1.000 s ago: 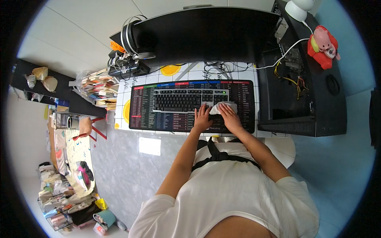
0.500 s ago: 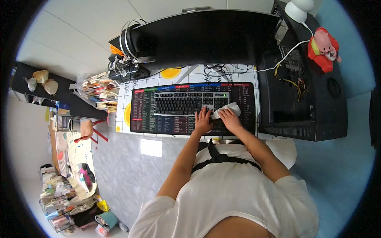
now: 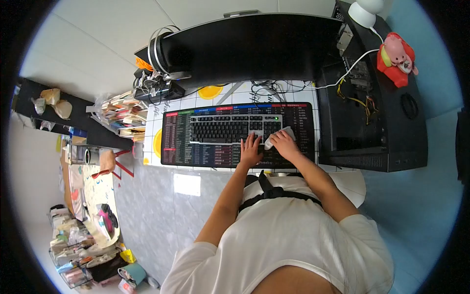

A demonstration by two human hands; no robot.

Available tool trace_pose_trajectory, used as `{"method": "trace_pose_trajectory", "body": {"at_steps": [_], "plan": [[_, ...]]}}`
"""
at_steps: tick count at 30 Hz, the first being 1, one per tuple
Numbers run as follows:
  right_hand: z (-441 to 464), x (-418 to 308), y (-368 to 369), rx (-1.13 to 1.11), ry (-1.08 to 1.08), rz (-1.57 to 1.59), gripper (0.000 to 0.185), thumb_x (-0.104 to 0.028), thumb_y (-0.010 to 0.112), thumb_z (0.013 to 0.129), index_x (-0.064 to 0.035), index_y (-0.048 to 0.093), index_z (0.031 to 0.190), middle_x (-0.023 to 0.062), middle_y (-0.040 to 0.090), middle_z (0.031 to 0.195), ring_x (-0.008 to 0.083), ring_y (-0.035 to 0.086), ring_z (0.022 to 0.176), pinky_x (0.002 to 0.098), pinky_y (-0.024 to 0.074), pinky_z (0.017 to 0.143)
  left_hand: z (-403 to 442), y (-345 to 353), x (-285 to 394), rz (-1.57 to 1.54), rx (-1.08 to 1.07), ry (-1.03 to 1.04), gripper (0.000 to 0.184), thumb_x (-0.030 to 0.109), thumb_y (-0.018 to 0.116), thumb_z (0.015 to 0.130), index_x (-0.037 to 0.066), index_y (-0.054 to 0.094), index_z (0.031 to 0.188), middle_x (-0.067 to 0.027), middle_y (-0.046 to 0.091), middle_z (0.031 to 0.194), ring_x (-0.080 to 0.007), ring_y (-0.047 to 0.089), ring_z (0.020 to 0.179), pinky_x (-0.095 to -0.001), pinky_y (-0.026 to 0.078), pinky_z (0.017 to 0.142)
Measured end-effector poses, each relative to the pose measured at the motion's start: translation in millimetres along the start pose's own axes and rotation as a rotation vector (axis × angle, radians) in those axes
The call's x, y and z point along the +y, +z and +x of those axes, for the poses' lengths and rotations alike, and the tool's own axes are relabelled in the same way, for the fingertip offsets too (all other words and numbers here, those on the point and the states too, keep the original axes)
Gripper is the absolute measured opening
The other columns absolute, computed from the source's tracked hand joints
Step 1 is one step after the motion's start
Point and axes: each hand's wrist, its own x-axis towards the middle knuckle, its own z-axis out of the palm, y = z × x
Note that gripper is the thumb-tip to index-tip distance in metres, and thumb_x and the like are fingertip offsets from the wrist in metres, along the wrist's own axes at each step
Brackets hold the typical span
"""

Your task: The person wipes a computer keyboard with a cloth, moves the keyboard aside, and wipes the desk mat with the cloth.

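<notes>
A black keyboard with a silver frame [image 3: 219, 129] lies on a dark printed desk mat [image 3: 176, 155]. At its lower edge, right of the middle, rests my left hand [image 3: 251, 151], fingers spread and holding nothing. My right hand [image 3: 284, 144] is at the keyboard's lower right corner, its fingers bent over a crumpled white cloth or tissue [image 3: 290, 131]. Part of the white piece shows above and left of the fingers; the rest is hidden under them.
Behind the mat stands a wide black monitor [image 3: 249, 46], headphones [image 3: 157, 51] at its left end. An open computer case [image 3: 379, 117] is at the right, with a pink and red toy [image 3: 397, 59] on it. Loose cables [image 3: 274, 89] lie below the monitor.
My right hand has drawn slightly left toward the keyboard's corner, its fingers more bent over the white piece, which is more bunched. The left hand stays almost in place.
</notes>
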Motion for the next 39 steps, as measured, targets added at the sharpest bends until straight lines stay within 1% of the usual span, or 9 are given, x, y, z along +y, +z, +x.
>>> {"method": "trace_pose_trajectory", "body": {"at_steps": [10, 12, 19, 22, 28, 30, 35, 37, 39], "plan": [[-23, -10, 9, 0.039, 0.177, 0.247, 0.031, -0.011, 0.042, 0.079, -0.006, 0.051, 0.107, 0.0069, 0.042, 0.124, 0.0232, 0.033, 0.119, 0.0342, 0.0246, 0.101, -1, 1, 0, 0.004, 0.013, -0.003, 0.074, 0.027, 0.064, 0.065, 0.018, 0.028, 0.129, -0.0114, 0.018, 0.138, -0.0269, 0.015, 0.128, -0.0498, 0.007, 0.102], [-21, -13, 12, 0.046, 0.389, 0.293, 0.034, -0.008, 0.04, 0.08, -0.0057, 0.047, 0.113, 0.0078, 0.04, 0.127, 0.0232, 0.029, 0.123, 0.0344, 0.0224, 0.102, -1, 1, 1, -0.003, 0.022, -0.001, 0.075, 0.026, 0.064, 0.064, 0.018, 0.028, 0.129, -0.0117, 0.019, 0.137, -0.0272, 0.016, 0.128, -0.0505, 0.008, 0.101], [-20, -13, 7, -0.051, 0.268, 0.251, 0.04, -0.005, 0.04, 0.078, -0.0045, 0.044, 0.118, 0.0071, 0.041, 0.126, 0.0211, 0.027, 0.124, 0.0344, 0.0192, 0.103, -1, 7, -3, -0.018, 0.024, 0.009, 0.069, 0.029, 0.062, 0.069, 0.019, 0.029, 0.129, -0.0108, 0.017, 0.138, -0.0277, 0.015, 0.128, -0.0505, 0.005, 0.102], [-21, -6, 3, -0.062, 0.271, 0.349, 0.04, -0.005, 0.04, 0.078, -0.0039, 0.044, 0.118, 0.0063, 0.041, 0.126, 0.0205, 0.026, 0.125, 0.0345, 0.0188, 0.103, 0, 8, 0, -0.07, 0.084, 0.004, 0.072, 0.024, 0.064, 0.064, 0.019, 0.03, 0.128, -0.0117, 0.02, 0.136, -0.0275, 0.017, 0.127, -0.0504, 0.007, 0.102], [-21, -19, 14, -0.059, 0.216, 0.169, 0.041, -0.01, 0.037, 0.08, -0.0001, 0.04, 0.12, 0.0084, 0.037, 0.129, 0.0204, 0.025, 0.125, 0.0337, 0.016, 0.104, -1, 12, -7, -0.123, 0.058, 0.032, 0.069, 0.027, 0.062, 0.068, 0.019, 0.03, 0.128, -0.0109, 0.018, 0.137, -0.028, 0.016, 0.127, -0.0518, 0.005, 0.101], [-18, -24, 15, -0.141, 0.123, -0.114, 0.043, -0.013, 0.035, 0.081, 0.0017, 0.038, 0.121, 0.0103, 0.036, 0.13, 0.021, 0.025, 0.126, 0.0331, 0.0146, 0.105, 0, 11, -8, -0.128, 0.045, 0.022, 0.069, 0.029, 0.062, 0.069, 0.02, 0.029, 0.129, -0.01, 0.017, 0.138, -0.0277, 0.014, 0.128, -0.0529, 0.005, 0.1], [-18, -23, 19, -0.06, 0.154, -0.102, 0.044, -0.013, 0.035, 0.081, 0.0015, 0.036, 0.123, 0.0117, 0.035, 0.131, 0.0214, 0.026, 0.125, 0.0341, 0.0156, 0.104, 1, 7, -5, -0.113, 0.101, 0.04, 0.067, 0.026, 0.062, 0.066, 0.017, 0.032, 0.126, -0.0114, 0.023, 0.136, -0.028, 0.02, 0.126, -0.0515, 0.007, 0.101], [-17, -25, 13, -0.238, 0.255, 0.18, 0.046, -0.013, 0.034, 0.081, 0.0014, 0.034, 0.125, 0.0112, 0.033, 0.132, 0.0211, 0.025, 0.126, 0.0342, 0.015, 0.104, -4, 6, -8, -0.105, 0.104, 0.045, 0.067, 0.026, 0.062, 0.067, 0.017, 0.032, 0.126, -0.0115, 0.023, 0.136, -0.028, 0.02, 0.126, -0.0515, 0.007, 0.101], [-19, -25, 12, -0.247, 0.249, 0.206, 0.046, -0.013, 0.035, 0.08, 0.0013, 0.035, 0.124, 0.0115, 0.032, 0.132, 0.0218, 0.024, 0.126, 0.0342, 0.0139, 0.104, -2, 5, -7, -0.106, 0.08, 0.055, 0.067, 0.027, 0.062, 0.067, 0.018, 0.033, 0.126, -0.0117, 0.022, 0.136, -0.0283, 0.021, 0.126, -0.0513, 0.008, 0.101]]}}
